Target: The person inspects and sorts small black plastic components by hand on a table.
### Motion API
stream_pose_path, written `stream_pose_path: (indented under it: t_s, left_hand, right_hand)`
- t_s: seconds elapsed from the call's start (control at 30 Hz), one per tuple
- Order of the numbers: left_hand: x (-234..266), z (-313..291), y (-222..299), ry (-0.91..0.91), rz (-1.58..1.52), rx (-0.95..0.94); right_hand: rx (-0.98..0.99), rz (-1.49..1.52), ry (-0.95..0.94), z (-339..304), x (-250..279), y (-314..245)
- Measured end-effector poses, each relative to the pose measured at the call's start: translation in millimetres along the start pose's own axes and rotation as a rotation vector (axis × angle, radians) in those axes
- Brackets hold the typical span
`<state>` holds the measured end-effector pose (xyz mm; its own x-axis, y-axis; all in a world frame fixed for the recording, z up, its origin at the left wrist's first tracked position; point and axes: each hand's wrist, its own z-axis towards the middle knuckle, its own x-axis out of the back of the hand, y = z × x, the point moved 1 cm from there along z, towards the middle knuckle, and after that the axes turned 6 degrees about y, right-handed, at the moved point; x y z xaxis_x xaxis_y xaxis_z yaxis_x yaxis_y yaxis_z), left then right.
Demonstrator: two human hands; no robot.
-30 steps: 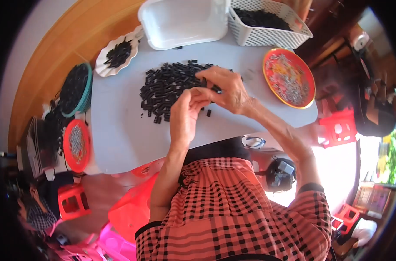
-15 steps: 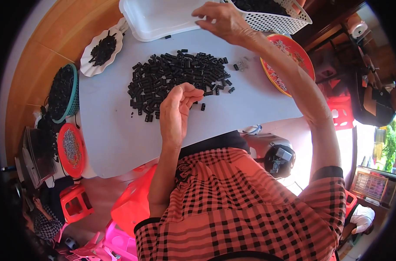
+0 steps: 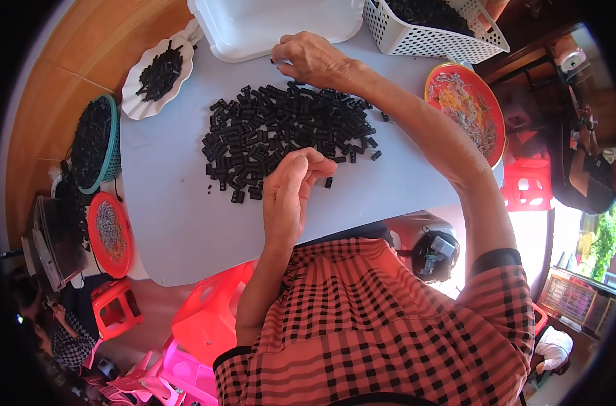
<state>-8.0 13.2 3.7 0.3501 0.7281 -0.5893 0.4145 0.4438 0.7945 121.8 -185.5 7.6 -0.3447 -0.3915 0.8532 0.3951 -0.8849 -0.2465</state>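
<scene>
A heap of small black plastic pieces (image 3: 250, 128) lies on the grey tabletop (image 3: 179, 230). My left hand (image 3: 286, 196) stands at the heap's near edge, its fingers curled over and thumb drawn in; what they hold, if anything, is hidden. Beyond the heap, my right hand (image 3: 315, 61) reaches down to the table by the white tray (image 3: 220, 44), fingers bent and closed together. A small black piece (image 3: 273, 61) shows at its fingertips.
A white perforated basket (image 3: 416, 40) of black parts stands at the far right. Red plates of small metal bits sit right (image 3: 499, 128) and left (image 3: 122, 267). At left are a scalloped white dish (image 3: 133, 101) and a green basket (image 3: 113, 145), both with black parts.
My right hand has come left and down from above the white trays to the table beside the heap, its fingers closing. The left hand keeps its curled shape; the whole view has shifted slightly.
</scene>
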Motion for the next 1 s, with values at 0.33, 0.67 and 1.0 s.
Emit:
stream_pose_path:
  t_s: [0.33,0.67,1.0]
  left_hand:
    - [-3.1,2.6,-3.9,-0.016,0.101,-0.029]
    - [-2.0,7.1,20.1,0.123,0.365,-0.268]
    - [-12.3,15.5,18.0,0.168,0.982,-0.566]
  right_hand:
    - [-0.038,-0.060,-0.052,10.0,-3.3,3.7]
    - [-0.517,0.877,-0.077,-42.0,50.7,-43.3]
    - [-0.465,0.938,0.195,-92.4,53.7,-102.5]
